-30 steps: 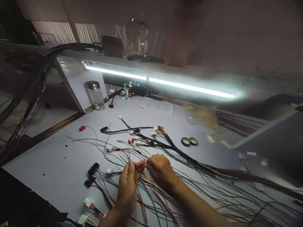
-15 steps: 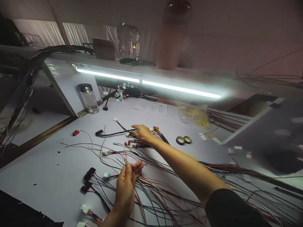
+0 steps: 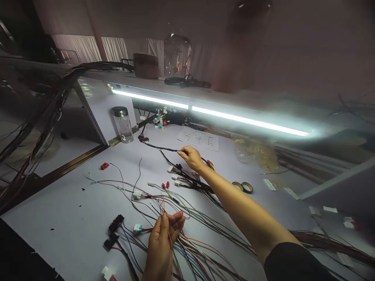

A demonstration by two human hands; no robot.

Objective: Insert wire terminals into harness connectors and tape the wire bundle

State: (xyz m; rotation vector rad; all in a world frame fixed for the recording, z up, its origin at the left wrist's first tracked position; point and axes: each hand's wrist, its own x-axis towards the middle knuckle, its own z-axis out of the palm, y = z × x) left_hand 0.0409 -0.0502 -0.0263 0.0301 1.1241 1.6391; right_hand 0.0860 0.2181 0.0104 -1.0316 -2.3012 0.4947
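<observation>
My right hand [image 3: 191, 158] is reached out over the table, thumb and fingers pinched on a black-wrapped cable [image 3: 164, 147]. That cable ends at the left in a black connector [image 3: 143, 138]. Closer to me, my left hand [image 3: 164, 232] pinches a few thin wires [image 3: 162, 210], blue and orange among them, with their tips pointing up. Below and beside the right hand lie white connectors [image 3: 175, 178] and small red connectors [image 3: 165, 185] on wires. Left of my left hand are a white and teal connector [image 3: 137, 228] and a black multi-slot connector [image 3: 116, 223].
Loose wires [image 3: 205, 253] spread over the white table [image 3: 67, 222]. Two tape rolls [image 3: 247, 187] lie right of my forearm. At the back are a glass jar [image 3: 123, 125], a printed sheet [image 3: 199, 138] and a plastic bag [image 3: 258, 154]. A lit tube [image 3: 249, 121] runs under the shelf.
My right hand has taken hold of the black-wrapped cable and raised it; its black connector has moved up and away. My left hand keeps its wires. The view has shifted.
</observation>
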